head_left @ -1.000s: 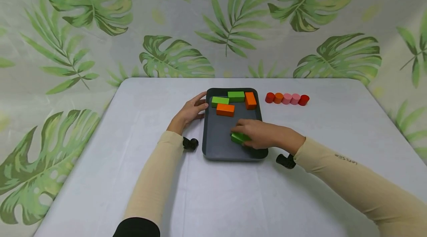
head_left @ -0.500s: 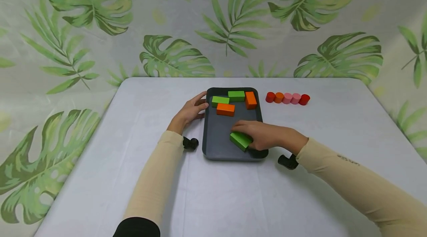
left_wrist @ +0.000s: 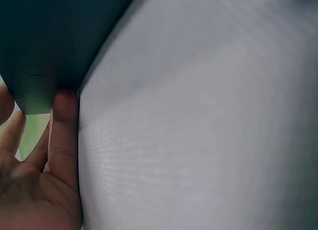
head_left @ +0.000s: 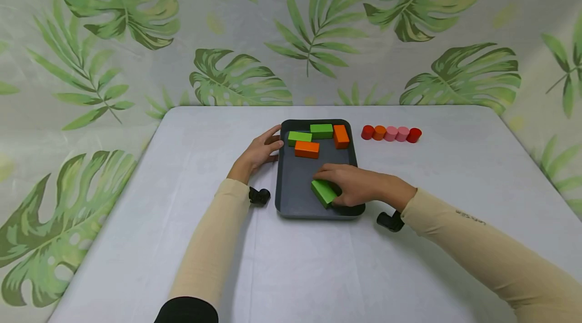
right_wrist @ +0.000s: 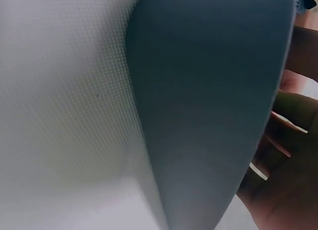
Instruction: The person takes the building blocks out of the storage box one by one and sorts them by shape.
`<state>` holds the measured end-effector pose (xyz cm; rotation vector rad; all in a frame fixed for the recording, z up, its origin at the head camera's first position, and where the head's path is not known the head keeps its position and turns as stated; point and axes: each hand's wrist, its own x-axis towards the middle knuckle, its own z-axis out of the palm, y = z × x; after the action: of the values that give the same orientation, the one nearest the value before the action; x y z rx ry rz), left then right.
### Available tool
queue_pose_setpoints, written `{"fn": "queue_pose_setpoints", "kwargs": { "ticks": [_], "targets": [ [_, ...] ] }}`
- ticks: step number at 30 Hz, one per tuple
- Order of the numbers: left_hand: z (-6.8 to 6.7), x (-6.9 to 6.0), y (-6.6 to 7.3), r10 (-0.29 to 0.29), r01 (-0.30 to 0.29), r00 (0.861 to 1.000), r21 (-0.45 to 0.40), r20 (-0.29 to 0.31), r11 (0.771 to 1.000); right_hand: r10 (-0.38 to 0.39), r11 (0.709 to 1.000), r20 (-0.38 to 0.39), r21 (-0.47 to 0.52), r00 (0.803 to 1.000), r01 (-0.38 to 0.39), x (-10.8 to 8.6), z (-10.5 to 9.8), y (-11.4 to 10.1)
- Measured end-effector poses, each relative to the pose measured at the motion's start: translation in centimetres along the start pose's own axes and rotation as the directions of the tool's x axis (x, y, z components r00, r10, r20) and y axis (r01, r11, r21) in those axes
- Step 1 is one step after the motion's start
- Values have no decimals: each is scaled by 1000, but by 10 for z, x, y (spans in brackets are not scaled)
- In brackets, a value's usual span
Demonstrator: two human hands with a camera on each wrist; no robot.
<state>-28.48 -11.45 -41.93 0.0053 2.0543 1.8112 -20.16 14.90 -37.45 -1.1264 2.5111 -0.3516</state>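
A dark grey tray [head_left: 295,181] stands on the white table. My right hand [head_left: 356,184] reaches over its right rim and grips a green block [head_left: 324,193], which lies at a slant in the tray's near part. Against the tray's left edge rests my left hand [head_left: 258,153], fingers spread; in the left wrist view that hand [left_wrist: 39,175] touches the tray's side [left_wrist: 54,46]. The right wrist view has the tray's outer wall [right_wrist: 208,91] hiding the block, with part of the hand [right_wrist: 288,155] behind it.
Toward the tray's far end lie two green blocks [head_left: 321,131] [head_left: 299,138] and two orange blocks [head_left: 306,149] [head_left: 341,137]. A row of small red, orange and pink cylinders [head_left: 391,134] stands right of the tray on the table [head_left: 182,161].
The green block in my right hand has turned from nearly crosswise to a steeper slant and shifted slightly left. My left hand stays at the tray's edge.
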Motion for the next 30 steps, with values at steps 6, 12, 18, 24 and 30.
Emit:
{"fn": "queue_pose_setpoints", "kwargs": {
  "ticks": [6,12,18,24,30],
  "targets": [
    [-1,1,-1,1,-1,1000,5,3,1000,-1,1000,-63,-12,998,0,-4,-4,-1],
    [-1,0,-1,-2,2,1000,2,-2,1000,25,999,-209,26,978,-20,-20,-23,12],
    [-1,0,-1,2,-2,1000,0,0,1000,92,993,-327,99,941,-63,-46,-43,43],
    [-1,-1,-1,6,-6,1000,3,3,1000,176,980,-371,158,912,-124,-64,-46,79],
    [-1,-1,0,6,-6,1000,2,5,1000,266,955,-332,220,905,-200,-66,-36,104]
  ]
}}
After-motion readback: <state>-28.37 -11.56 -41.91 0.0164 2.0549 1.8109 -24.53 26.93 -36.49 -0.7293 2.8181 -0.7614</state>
